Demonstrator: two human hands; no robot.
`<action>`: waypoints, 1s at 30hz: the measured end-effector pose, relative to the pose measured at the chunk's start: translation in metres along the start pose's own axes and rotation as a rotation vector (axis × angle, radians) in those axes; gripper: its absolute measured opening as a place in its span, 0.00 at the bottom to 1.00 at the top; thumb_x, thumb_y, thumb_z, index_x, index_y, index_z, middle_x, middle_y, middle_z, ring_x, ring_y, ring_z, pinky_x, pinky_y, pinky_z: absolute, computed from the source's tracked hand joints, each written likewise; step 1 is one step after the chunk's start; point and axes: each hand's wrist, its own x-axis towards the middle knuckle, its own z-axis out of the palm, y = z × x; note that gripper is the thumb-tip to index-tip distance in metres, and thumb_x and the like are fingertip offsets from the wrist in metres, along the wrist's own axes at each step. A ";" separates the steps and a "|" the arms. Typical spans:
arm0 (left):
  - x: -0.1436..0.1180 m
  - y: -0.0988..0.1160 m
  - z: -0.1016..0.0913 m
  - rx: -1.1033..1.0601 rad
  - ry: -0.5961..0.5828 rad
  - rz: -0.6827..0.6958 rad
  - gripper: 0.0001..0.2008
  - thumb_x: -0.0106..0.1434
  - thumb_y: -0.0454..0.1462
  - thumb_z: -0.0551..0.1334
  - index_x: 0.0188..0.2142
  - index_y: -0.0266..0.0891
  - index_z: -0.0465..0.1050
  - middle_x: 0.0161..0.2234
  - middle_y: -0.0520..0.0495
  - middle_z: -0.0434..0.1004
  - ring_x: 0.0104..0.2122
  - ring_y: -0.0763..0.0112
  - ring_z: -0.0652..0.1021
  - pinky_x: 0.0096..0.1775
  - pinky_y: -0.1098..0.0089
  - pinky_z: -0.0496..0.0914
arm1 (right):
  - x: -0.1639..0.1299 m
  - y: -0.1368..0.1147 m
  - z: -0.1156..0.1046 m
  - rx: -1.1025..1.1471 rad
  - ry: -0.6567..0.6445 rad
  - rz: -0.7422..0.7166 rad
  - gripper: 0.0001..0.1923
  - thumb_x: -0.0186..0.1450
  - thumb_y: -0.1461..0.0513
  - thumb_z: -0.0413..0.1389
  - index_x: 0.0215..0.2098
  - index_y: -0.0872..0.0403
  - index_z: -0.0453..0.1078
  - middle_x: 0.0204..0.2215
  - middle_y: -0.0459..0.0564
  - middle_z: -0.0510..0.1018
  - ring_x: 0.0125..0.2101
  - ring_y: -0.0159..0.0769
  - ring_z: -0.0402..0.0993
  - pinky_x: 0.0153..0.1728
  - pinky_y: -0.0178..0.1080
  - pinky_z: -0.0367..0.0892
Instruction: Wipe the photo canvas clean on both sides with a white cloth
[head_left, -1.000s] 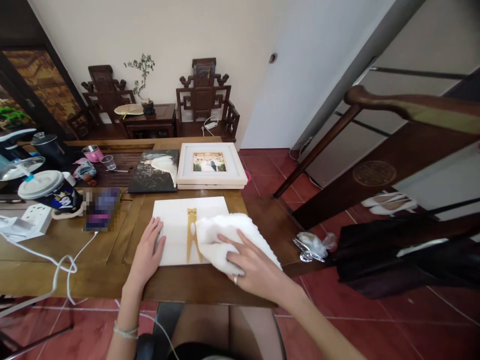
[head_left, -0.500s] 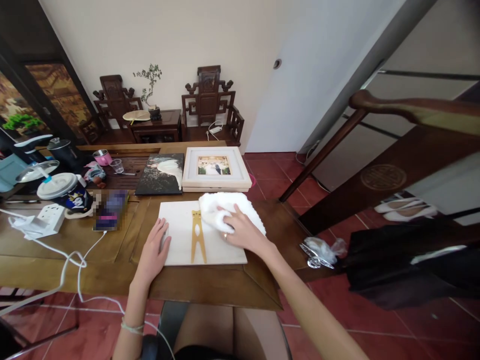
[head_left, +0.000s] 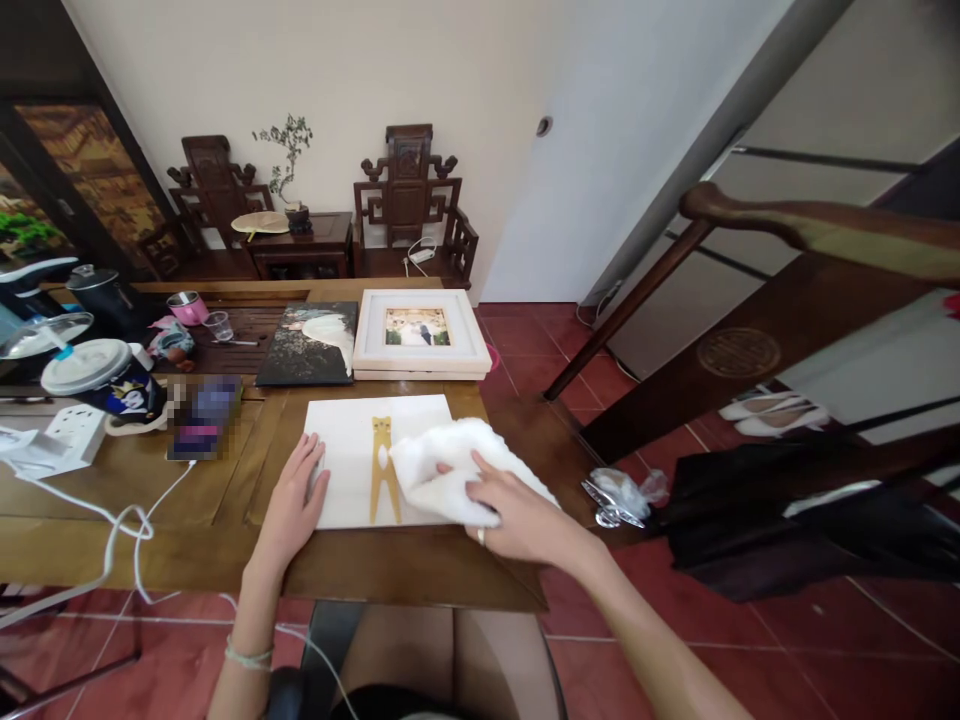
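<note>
A white board [head_left: 341, 480] lies flat near the table's front edge. On it sits a flat yellow cat-shaped piece [head_left: 382, 432] with two long legs and an oval hole. My left hand [head_left: 301, 490] rests with fingers stretched over the board's left edge. Fingers bent, my right hand [head_left: 517, 505] presses a fluffy white cloth [head_left: 457, 450] onto the board's right side. The cloth covers that part of the board and spreads past its right edge. Its left tip comes right up to the yellow piece.
Behind the board are a dark photo panel [head_left: 311, 340] and a framed photo [head_left: 420, 330]. At left stand a lidded cup [head_left: 97, 375], a phone [head_left: 206, 415] and a power strip [head_left: 75, 435] with white cables. A wooden chair [head_left: 720, 310] is at right, near a plastic bag [head_left: 630, 490].
My right hand has moved toward me and slightly right, dragging the cloth down the board. The board's upper right part is now uncovered. My left hand keeps its place on the board.
</note>
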 end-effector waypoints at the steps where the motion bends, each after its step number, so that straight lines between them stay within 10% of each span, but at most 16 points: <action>1: 0.000 0.000 0.000 -0.001 0.003 0.003 0.22 0.69 0.41 0.52 0.59 0.35 0.64 0.64 0.37 0.60 0.66 0.60 0.57 0.64 0.53 0.54 | 0.015 0.007 -0.001 -0.012 0.026 0.014 0.06 0.53 0.67 0.56 0.23 0.49 0.65 0.33 0.52 0.80 0.50 0.53 0.72 0.53 0.49 0.65; 5: -0.001 -0.002 0.000 -0.002 0.013 0.007 0.21 0.69 0.41 0.52 0.59 0.37 0.64 0.64 0.38 0.61 0.66 0.60 0.58 0.64 0.53 0.54 | 0.073 0.029 -0.004 -0.034 0.111 0.019 0.10 0.57 0.66 0.54 0.20 0.48 0.61 0.19 0.44 0.72 0.32 0.47 0.76 0.54 0.51 0.62; 9: -0.002 -0.003 0.001 -0.013 0.030 0.009 0.21 0.69 0.41 0.52 0.58 0.38 0.65 0.64 0.39 0.61 0.65 0.61 0.59 0.64 0.53 0.55 | 0.095 0.030 0.000 -0.049 0.183 0.028 0.09 0.57 0.68 0.53 0.22 0.48 0.61 0.22 0.46 0.76 0.35 0.49 0.77 0.57 0.55 0.56; 22: -0.001 -0.001 0.002 -0.010 0.039 0.015 0.21 0.69 0.41 0.53 0.59 0.38 0.65 0.64 0.39 0.61 0.65 0.60 0.58 0.64 0.54 0.55 | -0.039 -0.021 0.001 0.083 -0.130 -0.062 0.11 0.52 0.72 0.53 0.25 0.49 0.65 0.50 0.54 0.77 0.59 0.47 0.65 0.64 0.53 0.49; 26: -0.001 -0.001 0.001 -0.011 0.038 0.013 0.21 0.69 0.41 0.53 0.59 0.39 0.65 0.63 0.40 0.62 0.65 0.61 0.59 0.64 0.54 0.55 | -0.002 -0.010 -0.001 0.065 -0.017 0.039 0.06 0.62 0.60 0.55 0.26 0.50 0.65 0.37 0.53 0.80 0.50 0.51 0.73 0.53 0.52 0.65; 30: -0.002 -0.001 0.001 -0.020 0.034 -0.001 0.21 0.69 0.41 0.53 0.59 0.40 0.66 0.63 0.40 0.62 0.65 0.61 0.59 0.64 0.54 0.55 | 0.068 -0.009 0.011 0.043 0.094 0.069 0.08 0.66 0.60 0.49 0.30 0.50 0.65 0.29 0.47 0.78 0.38 0.46 0.76 0.59 0.62 0.51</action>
